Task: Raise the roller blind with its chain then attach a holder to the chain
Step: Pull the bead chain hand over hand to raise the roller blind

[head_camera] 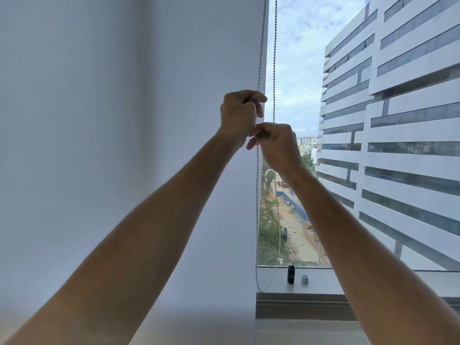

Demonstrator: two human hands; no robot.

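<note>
A white roller blind point(149, 145) hangs down over the left part of the window, reaching below the sill. Its white bead chain point(257, 200) runs in a loop along the blind's right edge, the bottom of the loop ending just above the sill. My left hand point(240, 113) is closed around the left strand of the chain. Just below it, my right hand point(275, 141) pinches the same strand. The right strand point(274, 58) hangs free. A small black holder point(291, 274) stands on the sill, apart from both hands.
A small white cup-like piece point(304, 278) stands beside the black holder on the grey window sill point(321, 282). Through the uncovered glass to the right I see a large white building point(398, 120) and a road far below.
</note>
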